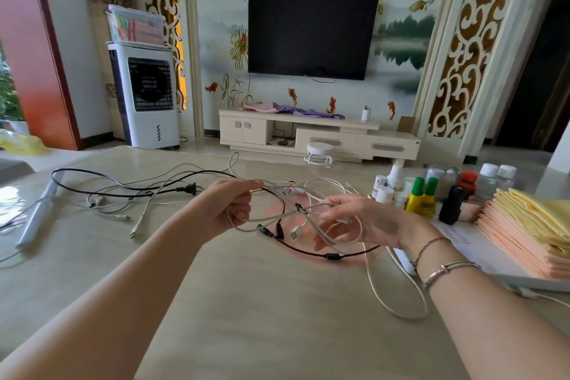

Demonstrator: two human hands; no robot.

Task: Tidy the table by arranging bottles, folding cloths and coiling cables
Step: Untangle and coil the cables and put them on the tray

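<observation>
Over the middle of the beige table [246, 302], my left hand [229, 205] pinches a bundle of tangled cables [296, 219], black and white strands mixed. My right hand [357, 220] grips white loops of the same tangle, fingers curled round them. A black cable with a ferrite bead [333, 256] hangs below my hands. A white braided cable [398, 296] trails onto the table at the right. More cables, one with a black two-pin plug [188, 189], sprawl at the left. Grouped bottles [422, 194] stand at the right beside stacked folded cloths [530, 225].
A grey pen-like stick [40, 210] lies near the table's left edge. A white tray [481, 253] holds the cloth stack at the right edge. Beyond the table stand a white air cooler [145, 95], a TV cabinet [317, 133] and a small white stool [319, 153].
</observation>
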